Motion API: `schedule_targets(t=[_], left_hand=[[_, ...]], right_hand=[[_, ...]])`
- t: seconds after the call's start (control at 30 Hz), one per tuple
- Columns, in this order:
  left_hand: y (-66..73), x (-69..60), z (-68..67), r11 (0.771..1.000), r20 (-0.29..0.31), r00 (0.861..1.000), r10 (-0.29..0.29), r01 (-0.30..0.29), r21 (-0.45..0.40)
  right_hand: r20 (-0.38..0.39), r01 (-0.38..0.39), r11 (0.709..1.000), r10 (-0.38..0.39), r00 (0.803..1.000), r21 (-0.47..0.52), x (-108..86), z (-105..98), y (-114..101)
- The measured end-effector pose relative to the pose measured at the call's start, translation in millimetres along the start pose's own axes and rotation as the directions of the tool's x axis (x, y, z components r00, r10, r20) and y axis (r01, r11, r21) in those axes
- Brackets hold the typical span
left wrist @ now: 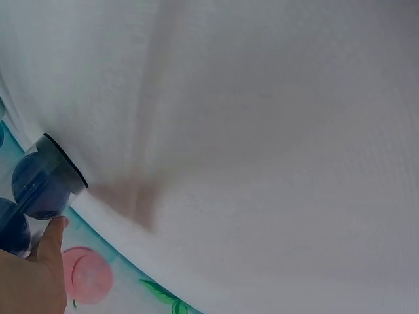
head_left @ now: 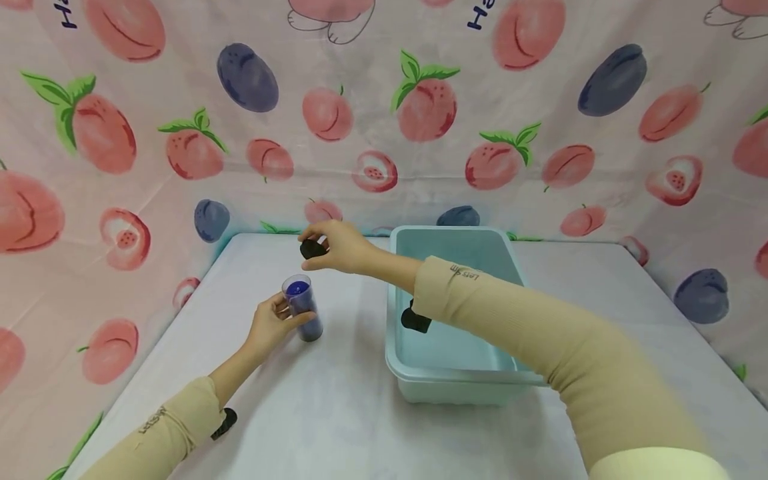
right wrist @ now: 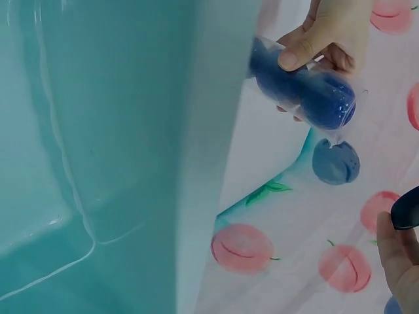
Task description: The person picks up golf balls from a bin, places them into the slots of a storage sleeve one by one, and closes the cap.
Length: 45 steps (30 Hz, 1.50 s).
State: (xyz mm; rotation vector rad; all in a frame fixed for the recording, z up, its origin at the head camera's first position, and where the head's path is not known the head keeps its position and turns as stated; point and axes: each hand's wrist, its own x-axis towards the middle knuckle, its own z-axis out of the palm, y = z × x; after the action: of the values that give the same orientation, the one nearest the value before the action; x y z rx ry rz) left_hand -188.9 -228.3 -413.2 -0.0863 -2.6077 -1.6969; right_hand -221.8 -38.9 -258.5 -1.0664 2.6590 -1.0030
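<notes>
A clear tube (head_left: 305, 307) with blue balls inside stands slightly tilted at the left of the table, its mouth uncovered. My left hand (head_left: 270, 325) grips the tube's side, fingers behind and thumb in front. Above and slightly to the right of the mouth, my right hand (head_left: 343, 247) pinches a black lid (head_left: 313, 249), apart from the tube. The right wrist view shows several blue balls (right wrist: 327, 99) stacked in the tube, with the dark lid (right wrist: 407, 210) at the right edge. In the left wrist view, the tube's dark-rimmed base (left wrist: 68, 161) shows.
A light teal plastic basin (head_left: 456, 392) stands right of the tube, under my right forearm. White cloth (head_left: 336, 427) covers the table. A fruit-printed curtain (head_left: 372, 140) hangs behind and along both sides.
</notes>
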Motion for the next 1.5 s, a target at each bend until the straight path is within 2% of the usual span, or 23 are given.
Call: schedule_targets(t=[0.2,0.37,0.53,0.73,0.9,1.2,1.33,1.5], left_hand=[[-0.8,3.2,1.3,0.999,-0.009,0.999,0.043,-0.043,0.005],[-1.0,4.7,2.7,0.997,-0.007,0.997,0.076,-0.076,-0.01],[1.0,2.4,-1.4,0.994,-0.009,0.994,0.106,-0.106,0.005],[-3.7,-5.0,-6.2,0.996,0.012,0.996,0.086,-0.086,0.002],[-8.9,-10.5,-4.0,0.997,0.008,0.997,0.081,-0.081,-0.013],[-7.5,-2.2,7.5,0.995,0.011,0.995,0.103,-0.102,-0.012],[-7.3,-1.0,6.1,0.992,-0.002,0.992,0.125,-0.125,-0.025],[-7.7,-0.3,2.3,0.992,-0.005,0.993,0.121,-0.122,-0.041]], right_hand=[[0.003,0.028,0.999,-0.028,1.0,-0.025,15.3,3,0],[0.055,0.028,0.999,-0.025,0.998,-0.047,26.9,7,-5],[0.111,0.063,0.99,-0.049,0.993,-0.123,35.7,14,-7],[0.2,0.087,0.976,-0.046,0.979,-0.201,38.8,34,-6],[0.25,0.098,0.955,-0.026,0.968,-0.279,41.5,49,-5],[0.245,0.049,0.928,0.047,0.968,-0.368,39.0,49,0],[0.264,0.056,0.916,0.056,0.963,-0.397,41.0,49,-3],[0.274,0.072,0.903,0.052,0.96,-0.424,45.0,50,-7]])
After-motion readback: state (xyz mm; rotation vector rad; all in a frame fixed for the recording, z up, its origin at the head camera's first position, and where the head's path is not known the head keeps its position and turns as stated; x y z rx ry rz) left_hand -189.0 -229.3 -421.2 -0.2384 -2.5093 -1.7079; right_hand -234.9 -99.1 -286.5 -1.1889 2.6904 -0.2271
